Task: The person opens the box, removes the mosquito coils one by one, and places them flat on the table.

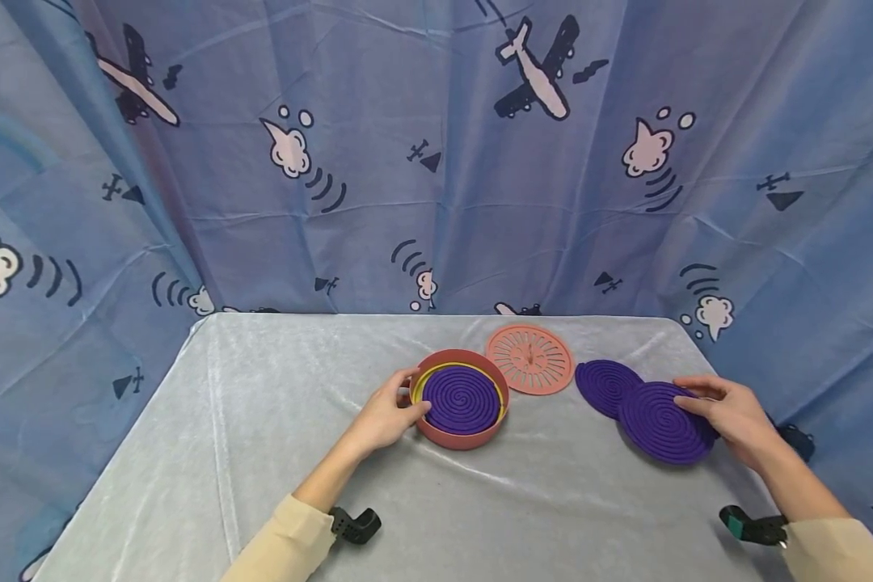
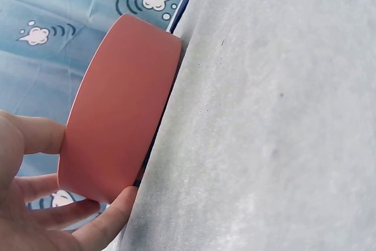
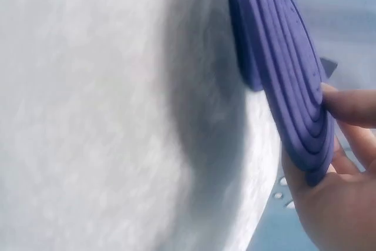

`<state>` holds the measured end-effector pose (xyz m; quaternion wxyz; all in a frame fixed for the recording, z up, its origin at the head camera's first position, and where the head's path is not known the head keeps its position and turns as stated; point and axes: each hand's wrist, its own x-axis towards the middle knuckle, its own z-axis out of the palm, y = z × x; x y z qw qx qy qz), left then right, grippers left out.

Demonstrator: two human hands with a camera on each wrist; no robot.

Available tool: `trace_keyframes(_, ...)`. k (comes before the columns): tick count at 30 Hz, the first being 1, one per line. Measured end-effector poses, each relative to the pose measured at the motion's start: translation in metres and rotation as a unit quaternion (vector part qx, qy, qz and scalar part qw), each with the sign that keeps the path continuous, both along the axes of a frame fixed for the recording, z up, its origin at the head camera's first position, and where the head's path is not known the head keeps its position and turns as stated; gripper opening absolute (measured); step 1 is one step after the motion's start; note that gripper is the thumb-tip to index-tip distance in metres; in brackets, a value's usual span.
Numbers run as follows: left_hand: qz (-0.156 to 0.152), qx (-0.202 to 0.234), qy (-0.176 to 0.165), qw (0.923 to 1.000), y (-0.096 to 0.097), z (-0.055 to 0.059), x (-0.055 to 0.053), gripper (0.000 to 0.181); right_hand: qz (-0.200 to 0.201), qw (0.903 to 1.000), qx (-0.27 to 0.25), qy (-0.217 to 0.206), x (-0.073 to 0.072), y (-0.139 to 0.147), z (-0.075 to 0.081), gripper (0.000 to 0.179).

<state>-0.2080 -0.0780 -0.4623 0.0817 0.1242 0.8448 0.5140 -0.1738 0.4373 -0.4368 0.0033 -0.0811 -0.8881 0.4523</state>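
Observation:
A round salmon-red mosquito coil holder stands on the table, with a yellow ring inside its wall. Within it lies a purple spiral mosquito coil. My left hand grips the holder's left side, thumb at the rim and fingers round the outer wall. At the right, my right hand pinches another purple mosquito coil by its right edge. That coil is tilted above the table and casts a shadow in the right wrist view. A further purple coil lies behind it, partly covered.
A salmon slotted round lid with a small raised piece at its centre lies behind the holder, to its right. Pale velvety cloth covers the table. A blue curtain printed with planes hangs along the back and sides.

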Motion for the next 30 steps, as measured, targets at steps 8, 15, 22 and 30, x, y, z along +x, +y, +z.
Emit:
trace_keyframes(8, -0.006, 0.004, 0.001, 1.0, 0.0, -0.001, 0.0, 0.06, -0.018, 0.9994, 0.023, -0.016, 0.007, 0.027, -0.012, 0.059)
trace_keyframes(15, -0.003, 0.004, 0.004, 1.0, 0.0, 0.0, 0.0, 0.06, -0.027, 0.9984, 0.04, -0.03, 0.009, 0.041, -0.017, 0.06)
trace_keyframes(22, -0.001, 0.006, 0.002, 1.0, -0.001, -0.001, -0.001, 0.06, -0.035, 0.9957, 0.075, -0.041, 0.008, 0.049, -0.025, 0.06)
trace_keyframes(30, -0.001, -0.002, 0.0, 1.0, -0.001, -0.001, -0.001, 0.06, -0.023, 0.9906, 0.134, 0.016, 0.006, 0.048, -0.027, 0.045)
